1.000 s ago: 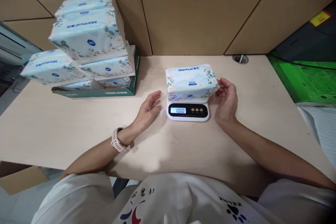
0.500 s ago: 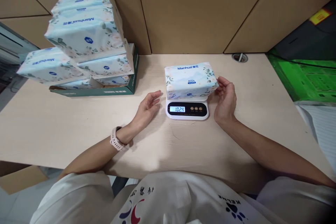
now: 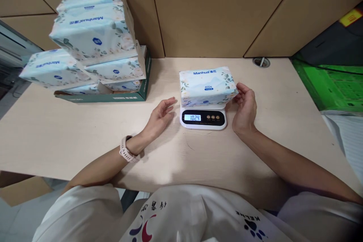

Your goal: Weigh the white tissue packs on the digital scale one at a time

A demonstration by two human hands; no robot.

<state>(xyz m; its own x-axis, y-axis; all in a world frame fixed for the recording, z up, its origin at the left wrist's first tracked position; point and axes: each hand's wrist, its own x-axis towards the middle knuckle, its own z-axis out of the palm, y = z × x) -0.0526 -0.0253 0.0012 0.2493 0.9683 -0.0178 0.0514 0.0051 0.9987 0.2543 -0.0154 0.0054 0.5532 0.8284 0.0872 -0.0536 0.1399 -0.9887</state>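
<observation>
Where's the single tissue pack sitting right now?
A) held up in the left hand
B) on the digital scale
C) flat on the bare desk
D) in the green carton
B: the tissue pack rests on the white digital scale, whose display is lit; the right hand is at its right end, while the left hand lies open on the desk, apart from it.

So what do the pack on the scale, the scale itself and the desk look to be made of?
Tissue pack: thin printed plastic film, soft sheen and crinkled ends, probably paper tissues inside. Scale: glossy white plastic body, black panel, lit display. Table: pale wood-grain surface, matte, likely laminate. Right hand touches the pack's end; left hand rests open beside the scale.
</observation>
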